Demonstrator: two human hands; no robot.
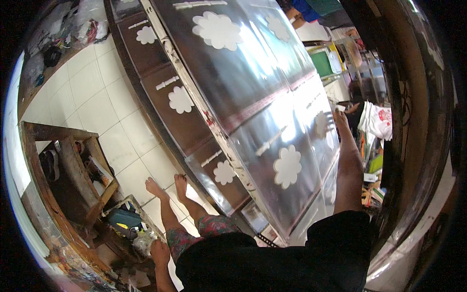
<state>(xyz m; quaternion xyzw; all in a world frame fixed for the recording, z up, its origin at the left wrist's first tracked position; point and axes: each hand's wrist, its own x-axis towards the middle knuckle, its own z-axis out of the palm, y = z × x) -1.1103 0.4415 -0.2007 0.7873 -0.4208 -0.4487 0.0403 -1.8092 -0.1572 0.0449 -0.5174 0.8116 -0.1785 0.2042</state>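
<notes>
A long sloping work surface (243,117) carries glossy dark sheets with white flower shapes (287,166) and short white bars. My right arm stretches along its right side, and my right hand (342,119) is at the right edge with its fingers drawn in. A small white patch shows by those fingers; I cannot make out whether they hold it or the sheet's edge. Low on the left, my left hand (159,252) hangs beside my leg, near a clear plastic bag (143,242). Its fingers are mostly hidden.
On the left stands a worn wooden frame (58,131) with shelves. A crate (127,221) of mixed items sits by my bare feet on the tiled floor (116,146). A dark post (413,131) rises at right. Beyond the surface are another person's black sleeve and a white cloth (377,120).
</notes>
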